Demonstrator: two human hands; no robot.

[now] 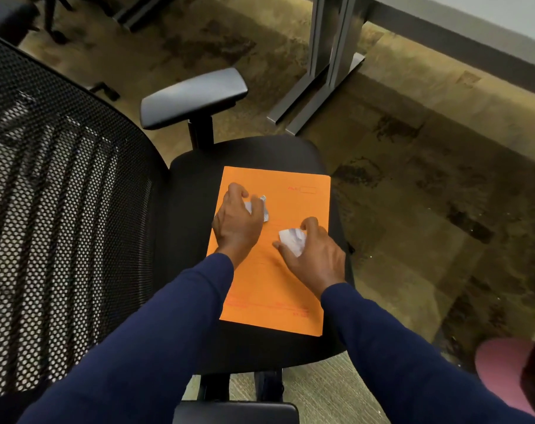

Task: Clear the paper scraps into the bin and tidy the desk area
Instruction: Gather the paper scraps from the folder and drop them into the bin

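An orange folder (286,283) lies flat on the black seat of an office chair (196,197). On it are two crumpled white paper scraps. My left hand (237,221) curls over the far scrap (261,208), fingers closed around it. My right hand (316,255) grips the nearer scrap (292,238) between thumb and fingers. Both hands rest low on the folder, and both arms wear dark blue sleeves. No bin is in view.
The chair's mesh back (52,209) fills the left, with one armrest (194,97) beyond the seat and another (235,411) at the bottom edge. Grey desk legs (327,65) stand on the carpet at upper right. A pink rounded object (502,368) sits at lower right.
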